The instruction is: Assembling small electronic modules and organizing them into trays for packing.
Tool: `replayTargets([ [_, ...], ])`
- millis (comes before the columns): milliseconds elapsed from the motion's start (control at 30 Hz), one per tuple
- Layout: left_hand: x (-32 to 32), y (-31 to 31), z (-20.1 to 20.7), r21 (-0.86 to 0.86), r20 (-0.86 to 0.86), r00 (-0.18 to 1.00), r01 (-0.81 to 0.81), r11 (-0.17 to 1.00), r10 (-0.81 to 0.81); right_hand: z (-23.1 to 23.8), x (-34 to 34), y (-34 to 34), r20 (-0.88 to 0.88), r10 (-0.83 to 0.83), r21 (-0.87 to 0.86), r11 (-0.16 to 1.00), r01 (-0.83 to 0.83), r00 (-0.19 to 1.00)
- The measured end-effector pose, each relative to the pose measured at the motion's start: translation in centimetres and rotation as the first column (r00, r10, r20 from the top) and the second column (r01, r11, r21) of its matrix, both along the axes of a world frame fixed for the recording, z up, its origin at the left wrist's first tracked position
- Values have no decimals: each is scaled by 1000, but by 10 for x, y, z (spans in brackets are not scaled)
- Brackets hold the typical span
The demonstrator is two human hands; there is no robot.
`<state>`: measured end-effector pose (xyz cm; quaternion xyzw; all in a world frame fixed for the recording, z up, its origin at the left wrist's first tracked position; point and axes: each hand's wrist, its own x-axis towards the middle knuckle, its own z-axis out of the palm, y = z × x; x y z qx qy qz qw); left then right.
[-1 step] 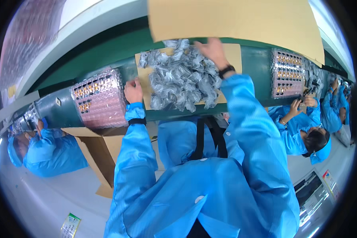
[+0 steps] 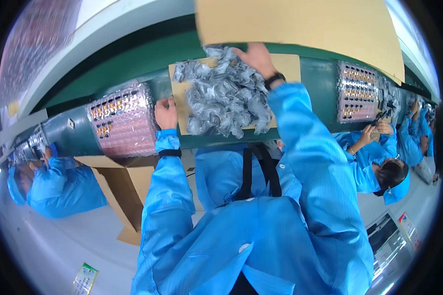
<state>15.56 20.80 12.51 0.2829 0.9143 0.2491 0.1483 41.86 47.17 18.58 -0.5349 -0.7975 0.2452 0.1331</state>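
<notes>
Both hands sit as before: left hand [image 2: 166, 112] clamped on the cardboard sheet's [image 2: 288, 66] edge, right hand [image 2: 255, 57] spread open atop grey bags [image 2: 226, 96].

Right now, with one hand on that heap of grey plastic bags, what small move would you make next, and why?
Probably close the right hand on a few bags at the far edge of the heap of grey plastic bags. It already rests there, fingers spread, under the big cardboard sheet. The left hand is at the edge of the smaller cardboard sheet beneath the heap.
</notes>
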Motion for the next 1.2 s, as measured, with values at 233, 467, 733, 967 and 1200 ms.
replayTargets([
  [233,21,-86,61,181,306,914,217,959,-265,-66,-123,21,365,122,-156,985,-68,923],
  [467,85,-105,21,194,9,701,698,689,-713,-69,-126,-5,-39,-16,-187,982,8,999],
  [733,95,-83,-46,195,-147,605,793,576,-783,-63,26,-23,-395,-370,-311,915,257,841],
  [967,116,-62,-34,364,-18,687,681,635,-726,-67,98,-78,-73,-400,-315,878,359,914],
  [1200,47,-111,0,376,197,700,592,712,-686,1,38,-190,57,-365,55,931,362,929],
])
